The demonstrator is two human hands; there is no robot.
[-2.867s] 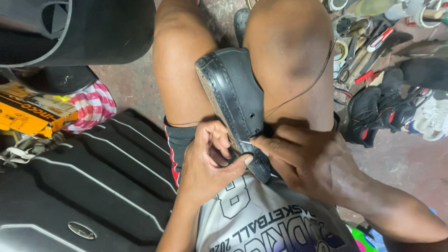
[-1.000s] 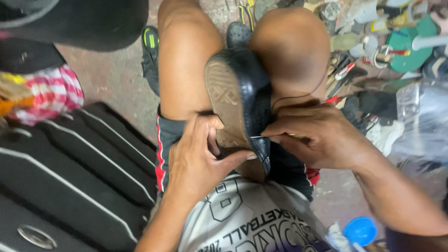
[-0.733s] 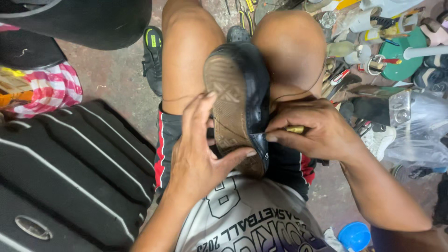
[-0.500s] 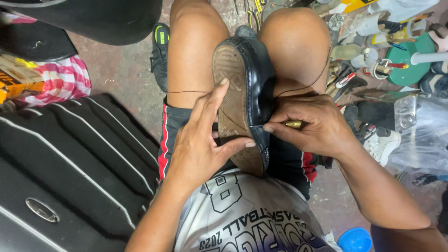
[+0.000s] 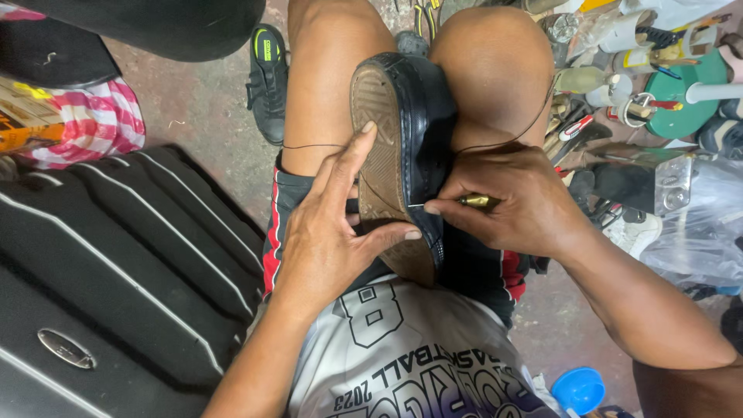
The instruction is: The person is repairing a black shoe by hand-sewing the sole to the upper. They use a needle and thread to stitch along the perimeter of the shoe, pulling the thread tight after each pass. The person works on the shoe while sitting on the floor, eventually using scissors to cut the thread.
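A black leather shoe (image 5: 422, 116) with a worn tan sole (image 5: 381, 131) stands on its side between my knees, toe pointing away. My left hand (image 5: 329, 224) lies flat against the sole, thumb pressed on its lower part, index finger stretched up along its edge. My right hand (image 5: 515, 201) grips a brass-handled awl (image 5: 476, 202) whose thin needle pokes into the seam between sole and upper. A dark thread (image 5: 309, 145) runs from the shoe across my left thigh, and another strand loops over my right knee.
A large black ribbed suitcase (image 5: 108, 286) fills the lower left. A black sneaker (image 5: 267, 81) lies on the concrete floor beside my left thigh. Tools, bottles and shoes (image 5: 635, 70) crowd the right side. A blue cap (image 5: 578, 389) sits near my right elbow.
The shoe has been turned from upper-facing to sole-facing. My left hand has shifted from gripping the heel to lying flat on the sole. My right hand has brought the awl against the seam.
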